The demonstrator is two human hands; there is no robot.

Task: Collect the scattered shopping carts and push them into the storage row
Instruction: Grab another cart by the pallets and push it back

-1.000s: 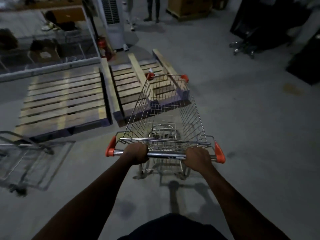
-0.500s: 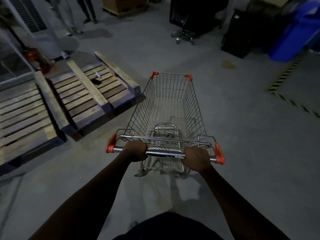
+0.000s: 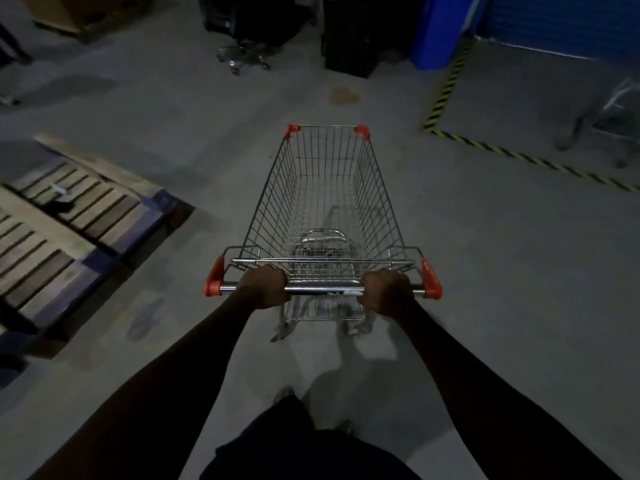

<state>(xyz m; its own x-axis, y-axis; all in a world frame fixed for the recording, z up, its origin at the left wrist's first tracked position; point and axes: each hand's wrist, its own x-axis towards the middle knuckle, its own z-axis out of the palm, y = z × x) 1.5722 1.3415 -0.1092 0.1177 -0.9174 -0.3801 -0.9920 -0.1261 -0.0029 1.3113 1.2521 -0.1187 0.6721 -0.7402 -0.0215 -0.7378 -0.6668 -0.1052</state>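
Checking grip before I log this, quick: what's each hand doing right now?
Left hand: gripping the shiny metal handlebar of the silver wire shopping cart with orange corners.
Right hand: gripping the same handlebar, nearer its right end.

The shopping cart is a silver wire basket with orange corner caps and orange ends on its chrome handle bar. It stands upright on its wheels, right of the wooden pallet, nose pointing away.

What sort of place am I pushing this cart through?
Likely a warehouse or stockroom: bare concrete floor, wooden pallets on the left, yellow-black hazard tape marking a bay ahead right.
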